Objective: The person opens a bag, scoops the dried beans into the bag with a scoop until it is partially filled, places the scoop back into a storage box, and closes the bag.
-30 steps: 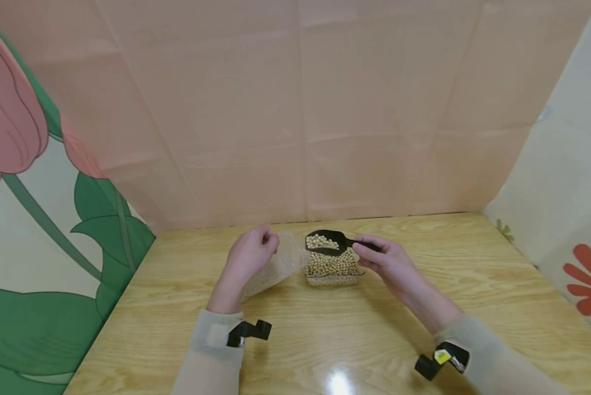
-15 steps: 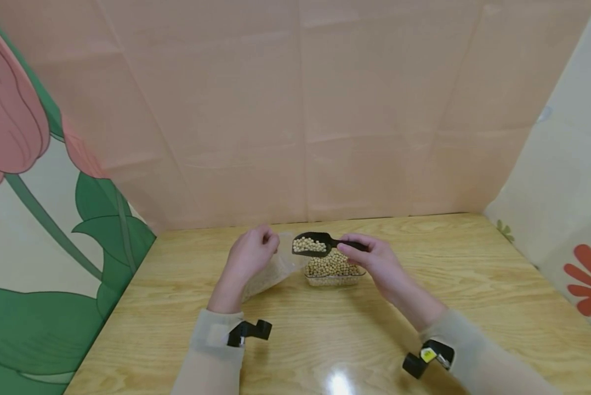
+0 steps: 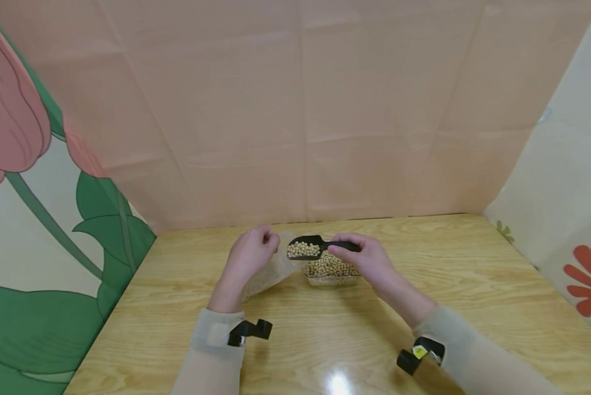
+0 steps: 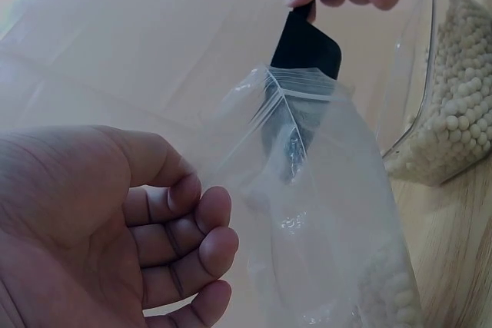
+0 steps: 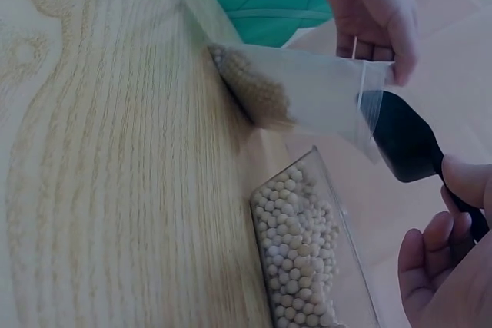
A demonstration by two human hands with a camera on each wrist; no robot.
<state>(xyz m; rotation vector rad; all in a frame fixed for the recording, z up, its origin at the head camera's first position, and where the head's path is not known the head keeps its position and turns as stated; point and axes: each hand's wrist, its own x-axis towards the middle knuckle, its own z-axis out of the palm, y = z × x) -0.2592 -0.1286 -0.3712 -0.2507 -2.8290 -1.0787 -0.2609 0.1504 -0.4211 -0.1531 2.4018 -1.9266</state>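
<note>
My left hand (image 3: 251, 253) pinches the rim of a clear zip-lock bag (image 4: 330, 197) between thumb and fingers, keeping its mouth apart. Some beans lie at the bottom of the bag. In my right hand (image 3: 369, 258) is the handle of a black scoop (image 3: 311, 241), its bowl loaded with pale round beans (image 3: 302, 249). The scoop's front end is inside the bag's mouth, as both wrist views show. Below the scoop and right of the bag stands a clear plastic container (image 3: 332, 280) heaped with the same beans (image 5: 296, 259).
Everything rests over a wood-grain table (image 3: 295, 340). A pink-beige sheet (image 3: 300, 109) rises behind its far edge. Printed flower panels (image 3: 98, 219) border the left and right sides. Each sleeve carries a black wrist camera (image 3: 250, 332).
My right hand has moved left with the loaded scoop, from above the container to the bag's mouth. My left hand and the bag have stayed in place.
</note>
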